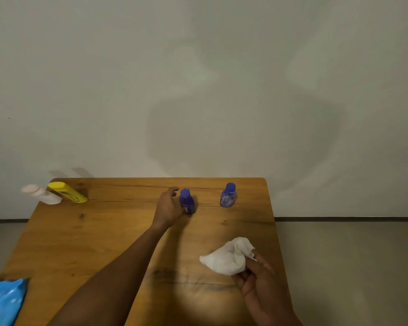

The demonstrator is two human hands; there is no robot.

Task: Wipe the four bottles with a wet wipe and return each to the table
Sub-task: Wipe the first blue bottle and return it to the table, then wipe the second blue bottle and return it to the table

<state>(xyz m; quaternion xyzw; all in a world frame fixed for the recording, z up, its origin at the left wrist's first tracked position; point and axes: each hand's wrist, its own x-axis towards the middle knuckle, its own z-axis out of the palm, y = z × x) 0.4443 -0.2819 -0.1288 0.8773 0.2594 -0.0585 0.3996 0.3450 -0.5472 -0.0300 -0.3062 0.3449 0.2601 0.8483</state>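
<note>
Left hand at the near purple bottle, wipe held ready

The near purple bottle (187, 201) stands upright mid-worktop (118, 231); the left hand (167, 205) is beside it, fingers curled toward it, contact uncertain. To its right stands a second purple bottle (228, 196); far to its left, a yellow bottle (67, 192) and a white bottle (43, 194). The right hand (257, 281) grips the wet wipe (229, 257) nearer the camera. Which bottles are wiped cannot be told.

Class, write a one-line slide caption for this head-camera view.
Left hand reaches a blue bottle; right hand holds a wet wipe.
</note>
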